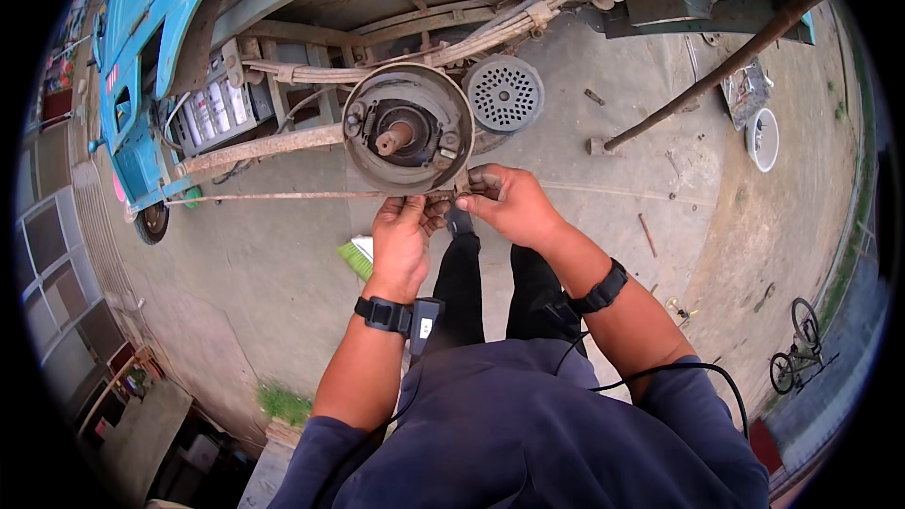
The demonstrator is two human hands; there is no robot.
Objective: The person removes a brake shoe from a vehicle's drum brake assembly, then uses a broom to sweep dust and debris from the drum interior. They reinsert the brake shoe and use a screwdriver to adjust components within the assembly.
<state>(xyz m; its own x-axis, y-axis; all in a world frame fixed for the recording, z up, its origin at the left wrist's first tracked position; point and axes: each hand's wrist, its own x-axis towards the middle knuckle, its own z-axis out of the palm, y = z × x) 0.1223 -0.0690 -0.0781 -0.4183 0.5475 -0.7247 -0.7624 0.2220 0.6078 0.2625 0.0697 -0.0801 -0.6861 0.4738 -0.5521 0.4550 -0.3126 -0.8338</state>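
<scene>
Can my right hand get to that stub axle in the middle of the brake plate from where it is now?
Probably yes. The right hand sits at the lower rim of the brake plate, and the stub axle pokes out uncovered just above, with nothing between them.

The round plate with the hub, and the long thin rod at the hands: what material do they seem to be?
The round plate looks like bare steel, dull grey with brown rust and dirt. The thin rod also seems metal, coated in rust. Both hands, left hand and right hand, touch parts at the plate's lower edge. The ground looks like worn concrete.
</scene>
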